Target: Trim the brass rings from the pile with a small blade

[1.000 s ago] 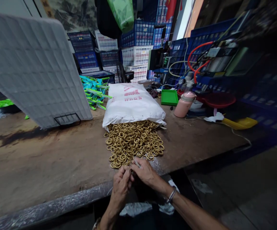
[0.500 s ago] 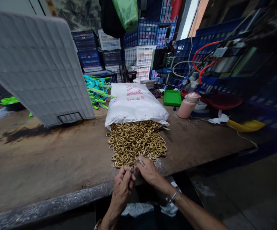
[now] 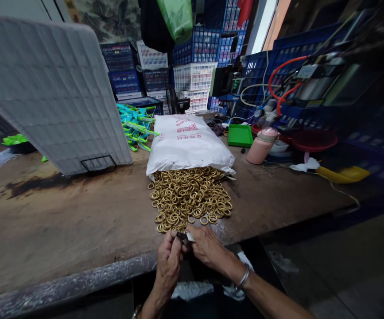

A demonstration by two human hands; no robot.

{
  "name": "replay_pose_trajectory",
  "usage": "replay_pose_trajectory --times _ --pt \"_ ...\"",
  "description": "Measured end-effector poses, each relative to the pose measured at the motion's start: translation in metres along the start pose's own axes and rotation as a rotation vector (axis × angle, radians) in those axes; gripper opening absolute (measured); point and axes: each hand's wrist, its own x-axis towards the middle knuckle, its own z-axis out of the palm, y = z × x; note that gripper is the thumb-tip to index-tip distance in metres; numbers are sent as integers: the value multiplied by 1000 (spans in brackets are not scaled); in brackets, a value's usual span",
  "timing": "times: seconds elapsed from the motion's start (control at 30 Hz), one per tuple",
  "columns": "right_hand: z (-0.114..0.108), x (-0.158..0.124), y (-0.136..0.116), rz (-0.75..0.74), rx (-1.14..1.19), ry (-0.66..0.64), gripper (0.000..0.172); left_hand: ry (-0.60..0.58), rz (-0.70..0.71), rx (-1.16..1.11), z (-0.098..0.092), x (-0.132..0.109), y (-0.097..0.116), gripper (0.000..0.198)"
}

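My left hand (image 3: 169, 257) is closed in a pinch at the table's front edge; what its fingertips hold, if anything, is too small to make out. My right hand (image 3: 208, 246) is closed beside it, around a small flat piece (image 3: 189, 236) with a pale part and a dark part, its kind unclear. The dark part reaches the left fingertips. Just beyond both hands lies a heap of brass-coloured rings (image 3: 188, 195), spilling from the mouth of a white printed sack (image 3: 190, 144).
A tall white padded panel (image 3: 55, 97) stands at left on the wooden table (image 3: 79, 221). Turquoise and green pieces (image 3: 135, 124) lie behind it. To the right are a green tray (image 3: 240, 135), a pink bottle (image 3: 262, 145) and a machine with orange hoses (image 3: 311, 79). Stacked crates (image 3: 195, 76) stand behind.
My right hand has drawn slightly down and toward me, away from the rings. The pale and dark piece now shows between the hands. My left hand has hardly moved.
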Motion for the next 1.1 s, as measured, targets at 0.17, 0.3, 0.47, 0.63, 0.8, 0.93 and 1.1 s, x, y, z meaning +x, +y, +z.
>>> replay_pose_trajectory --times 0.17,0.3,0.47,0.63,0.8,0.93,1.1 --pt "3 6 13 86 -56 38 26 -24 -80 -61 0 -8 8 37" --pt "2 14 22 155 -5 108 19 -76 -137 -191 -2 -13 15 35" --pt "0 13 1 79 416 215 28 -63 -154 -214 -5 -10 13 36" --pt "-4 8 -19 -35 614 95 34 -39 -137 -97 -6 -9 12 42" --pt "0 11 -17 12 716 65 31 -29 -121 -63 -7 -9 10 43" --pt "5 12 -14 53 798 50 29 -22 -113 -85 -8 -9 5 42" --pt "6 12 -15 54 825 33 29 -32 -137 -112 -10 -9 0 42"
